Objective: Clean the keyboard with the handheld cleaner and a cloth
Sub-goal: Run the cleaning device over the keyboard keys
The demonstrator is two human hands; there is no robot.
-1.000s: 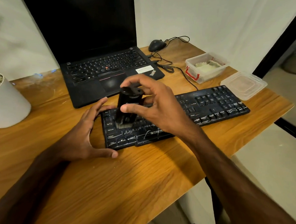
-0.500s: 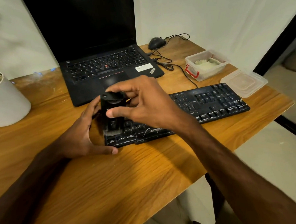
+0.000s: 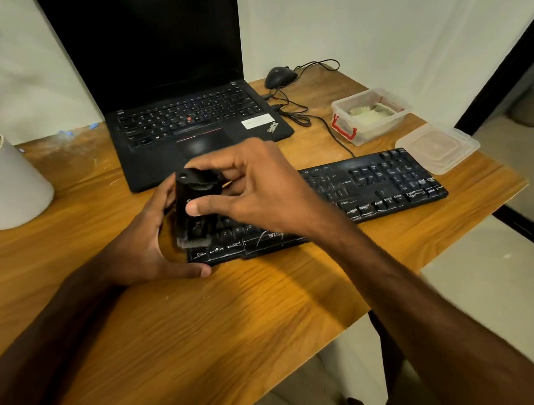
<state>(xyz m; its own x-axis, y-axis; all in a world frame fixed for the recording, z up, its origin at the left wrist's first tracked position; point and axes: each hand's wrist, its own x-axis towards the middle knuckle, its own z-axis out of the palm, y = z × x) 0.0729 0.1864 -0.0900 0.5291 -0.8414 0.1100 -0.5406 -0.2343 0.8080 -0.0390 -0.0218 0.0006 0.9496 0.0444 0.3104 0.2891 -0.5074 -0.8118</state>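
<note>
A black keyboard (image 3: 379,184) lies across the wooden desk in front of the laptop. My right hand (image 3: 259,190) grips the black handheld cleaner (image 3: 194,206) between thumb and fingers, holding it upright with its bristled end down on the keys at the keyboard's left end. My left hand (image 3: 144,243) cups the keyboard's left edge, thumb along the front corner, fingers behind the cleaner. A pale cloth (image 3: 366,112) lies inside the clear plastic box at the back right.
An open black laptop (image 3: 190,119) stands behind the keyboard. A wired mouse (image 3: 279,76) and its cables lie behind it to the right. The clear box (image 3: 370,128) and its loose lid (image 3: 439,150) sit near the right desk edge. A white plant pot (image 3: 8,185) stands at left.
My right hand has carried the cleaner leftward along the keys to the keyboard's left end, close against my left hand. My left hand has stayed on the left edge.
</note>
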